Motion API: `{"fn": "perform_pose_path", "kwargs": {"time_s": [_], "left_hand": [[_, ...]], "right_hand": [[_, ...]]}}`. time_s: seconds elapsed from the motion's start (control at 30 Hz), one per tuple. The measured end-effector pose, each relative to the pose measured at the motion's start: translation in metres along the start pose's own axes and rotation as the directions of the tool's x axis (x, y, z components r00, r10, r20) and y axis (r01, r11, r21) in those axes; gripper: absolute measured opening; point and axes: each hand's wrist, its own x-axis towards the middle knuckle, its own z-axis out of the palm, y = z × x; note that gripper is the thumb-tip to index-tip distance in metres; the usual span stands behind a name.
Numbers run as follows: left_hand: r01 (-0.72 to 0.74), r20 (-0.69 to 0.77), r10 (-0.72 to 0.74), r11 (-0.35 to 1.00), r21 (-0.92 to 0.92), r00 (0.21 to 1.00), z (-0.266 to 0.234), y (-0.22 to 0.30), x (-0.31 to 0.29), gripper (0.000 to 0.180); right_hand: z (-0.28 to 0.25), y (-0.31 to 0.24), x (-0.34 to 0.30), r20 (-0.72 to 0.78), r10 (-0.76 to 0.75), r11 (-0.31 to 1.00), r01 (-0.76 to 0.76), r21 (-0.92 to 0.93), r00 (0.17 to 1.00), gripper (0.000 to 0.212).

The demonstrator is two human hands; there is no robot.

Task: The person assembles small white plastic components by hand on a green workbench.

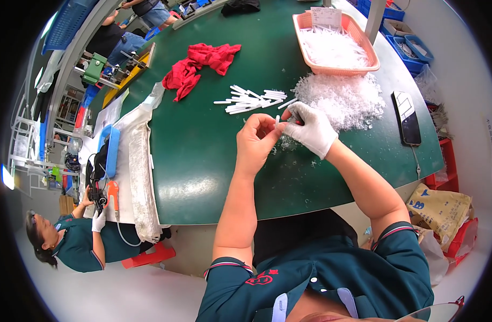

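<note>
My bare left hand [256,139] pinches a small white plastic tube [278,120], upright between thumb and finger. Right beside it, my right hand [313,129] in a white glove has its fingers bent together close to the tube. What that hand holds, if anything, is too small to make out. Just beyond my hands lies a loose heap of white tubes [250,100] on the green table [195,153]. A large heap of small clear plastic pieces [345,99] spreads beyond my right hand, with a few scattered near my wrists.
A pink basket [340,70] full of white tubes stands at the far right. A red cloth [197,67] lies far left, a phone [408,119] with a cable at right. On the left a co-worker [77,236] sits at another bench with an orange air gun [113,196].
</note>
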Motion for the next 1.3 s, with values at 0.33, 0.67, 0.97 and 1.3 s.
{"fn": "perform_pose_path", "kwargs": {"time_s": [0.33, 0.67, 0.97, 1.3], "left_hand": [[0.185, 0.158, -0.144, 0.941, -0.283, 0.977, 0.001, 0.003, 0.0, 0.021], [0.15, 0.13, -0.11, 0.921, -0.36, 0.985, -0.004, 0.008, 0.0, 0.037], [0.093, 0.03, -0.089, 0.883, -0.459, 0.996, -0.012, 0.008, 0.005, 0.034], [0.104, -0.006, -0.156, 0.691, -0.715, 0.988, -0.016, -0.006, 0.007, 0.024]], "right_hand": [[0.001, 0.012, 0.003, -0.16, -0.074, 0.978, 0.103, 0.183, 0.984, 0.01], [-0.032, 0.022, 0.02, -0.354, 0.23, 0.823, 0.014, 0.568, 0.907, 0.015], [-0.023, 0.005, 0.012, -0.063, 0.15, 0.971, -0.159, -0.178, 0.987, 0.023], [-0.001, -0.008, -0.001, 0.211, 0.123, 0.992, -0.126, 0.001, 0.97, 0.031]]}}
